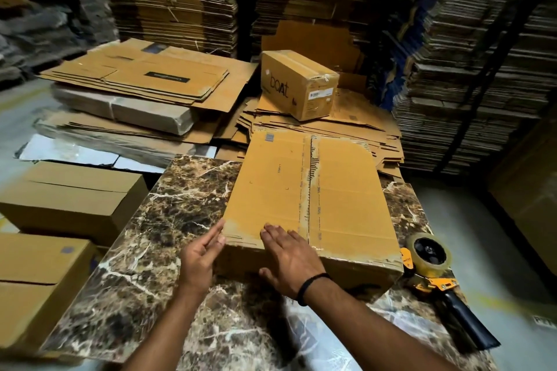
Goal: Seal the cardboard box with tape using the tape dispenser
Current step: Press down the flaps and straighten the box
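A long brown cardboard box (pixel 337 190) lies on the marble table (pixel 144 250), its two top flaps closed along a centre seam with old tape marks. My right hand (pixel 289 259) rests flat on the near left part of the lid, fingers straight. My left hand (pixel 205 253) touches the box's near left corner with straight fingers. The tape dispenser (pixel 434 268), orange with a black handle and a roll of clear tape, lies on the table at the box's near right corner, apart from both hands.
A smaller taped box (pixel 298 81) printed "boat" sits on flattened cardboard (pixel 144 81) behind the table. Closed boxes (pixel 69 199) stand to the left. Tall stacks of flat cartons (pixel 470 69) wall in the back and right.
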A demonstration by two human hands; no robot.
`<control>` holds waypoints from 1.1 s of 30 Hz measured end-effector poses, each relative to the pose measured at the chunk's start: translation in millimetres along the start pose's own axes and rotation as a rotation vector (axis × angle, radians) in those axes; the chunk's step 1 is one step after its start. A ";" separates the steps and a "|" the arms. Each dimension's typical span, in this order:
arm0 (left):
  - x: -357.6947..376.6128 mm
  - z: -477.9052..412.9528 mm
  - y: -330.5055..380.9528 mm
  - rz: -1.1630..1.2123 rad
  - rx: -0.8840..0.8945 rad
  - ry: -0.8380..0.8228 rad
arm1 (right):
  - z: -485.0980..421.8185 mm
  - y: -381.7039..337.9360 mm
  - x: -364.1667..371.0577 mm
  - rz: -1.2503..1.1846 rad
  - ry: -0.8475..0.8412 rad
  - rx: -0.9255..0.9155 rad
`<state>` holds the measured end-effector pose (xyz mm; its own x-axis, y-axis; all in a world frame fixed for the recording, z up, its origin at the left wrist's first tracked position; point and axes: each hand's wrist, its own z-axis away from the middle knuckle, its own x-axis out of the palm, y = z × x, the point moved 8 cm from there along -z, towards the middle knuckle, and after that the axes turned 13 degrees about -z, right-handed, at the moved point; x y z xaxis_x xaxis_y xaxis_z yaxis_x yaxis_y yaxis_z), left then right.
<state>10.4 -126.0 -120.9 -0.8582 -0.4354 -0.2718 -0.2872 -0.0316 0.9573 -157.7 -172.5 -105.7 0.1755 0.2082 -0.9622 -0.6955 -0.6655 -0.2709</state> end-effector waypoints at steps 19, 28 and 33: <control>59.0 37.1 -52.3 -0.794 -0.175 -0.015 | -3.7 5.3 9.0 0.035 0.117 0.001; -8.1 14.0 -42.9 -0.111 -0.093 0.244 | -3.4 6.5 7.8 0.046 0.122 0.018; 14.1 0.3 -33.4 0.045 -0.028 0.068 | -3.1 6.3 6.7 0.042 0.124 0.024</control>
<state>7.8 -130.9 -156.8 -0.8388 -0.4969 -0.2224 -0.2363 -0.0357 0.9710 -158.8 -177.5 -113.9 0.2296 0.0898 -0.9691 -0.7205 -0.6538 -0.2313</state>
